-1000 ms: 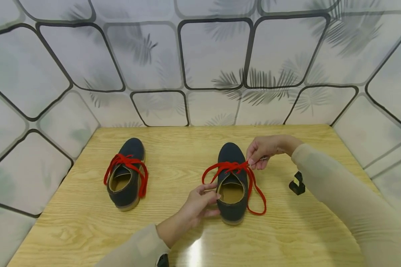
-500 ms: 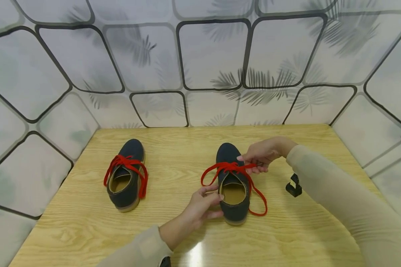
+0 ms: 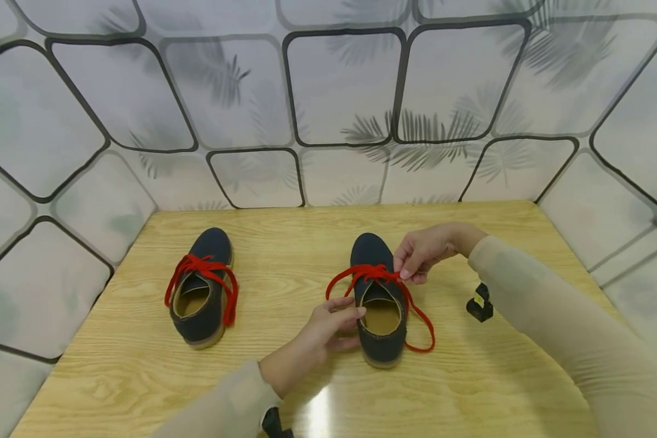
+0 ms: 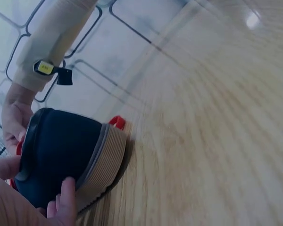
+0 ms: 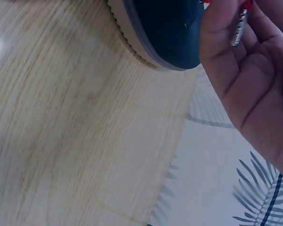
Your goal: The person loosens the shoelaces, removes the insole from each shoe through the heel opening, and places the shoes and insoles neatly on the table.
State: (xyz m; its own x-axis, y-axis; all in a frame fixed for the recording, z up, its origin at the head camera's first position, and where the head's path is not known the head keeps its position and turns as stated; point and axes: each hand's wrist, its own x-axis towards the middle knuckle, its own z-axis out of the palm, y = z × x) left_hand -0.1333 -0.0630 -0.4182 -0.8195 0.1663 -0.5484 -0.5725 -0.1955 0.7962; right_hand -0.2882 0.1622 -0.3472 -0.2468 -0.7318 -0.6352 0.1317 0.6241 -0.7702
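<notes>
A navy shoe (image 3: 384, 348) with red shoelaces stands on the table, toe pointing away. My left hand (image 3: 331, 328) grips the left side of its opening, thumb over the collar and fingers against the outside. At the right of the tied lace, my right hand (image 3: 424, 250) pinches the red shoelace (image 3: 373, 272) between thumb and fingers. The lace's metal tip (image 5: 239, 29) pokes out below the fingertips in the right wrist view. A loose loop of lace hangs down the shoe's right side. In the left wrist view the heel (image 4: 66, 146) faces the camera.
Another navy shoe (image 3: 198, 328) with red laces stands at the left of the wood-grain table (image 3: 285, 255). A patterned cloth (image 3: 339, 109) rises behind and along both sides. A black wrist mount (image 3: 479, 302) sits under the right forearm.
My right hand shifted its fingers on the lace, moving slightly right and then back left against the shoe. The left hand keeps its hold; the shoe shifted only slightly.
</notes>
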